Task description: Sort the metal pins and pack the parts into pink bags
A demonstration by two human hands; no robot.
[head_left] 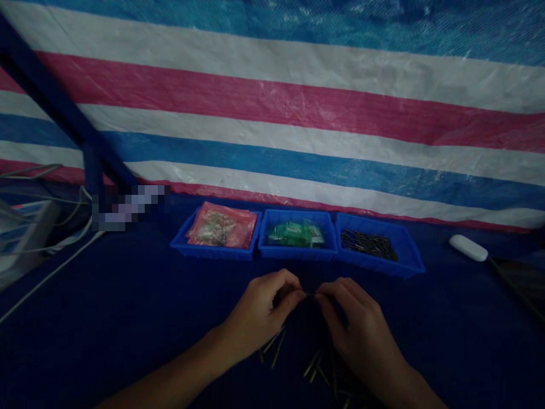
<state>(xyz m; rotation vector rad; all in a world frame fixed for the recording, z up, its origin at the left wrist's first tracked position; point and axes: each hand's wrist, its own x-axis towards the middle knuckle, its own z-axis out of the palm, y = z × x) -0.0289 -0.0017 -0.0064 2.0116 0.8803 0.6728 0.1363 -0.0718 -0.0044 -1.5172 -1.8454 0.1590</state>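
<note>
- Between the fingertips of my left hand [266, 301] and right hand [361, 318], both pinched closed, sits a thin piece [310, 294], near the middle blue tray [298, 254].
- I judge it could slip: little shows, and the grip looks slight.
- Dropped, it might get lost among the loose rods [279, 347] below.
- Both hands face inward, fingers curled, forearms angling in from the bottom edge.

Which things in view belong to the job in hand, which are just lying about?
Job in hand (last two likely, not certain):
thin piece, pinched between left hand and right hand
loose slim pieces nearer the person
dark slim pieces in the rightmost blue tray
pink bags and green packets

Apparently lying about:
white oblong object, right
pale cable, left
</note>
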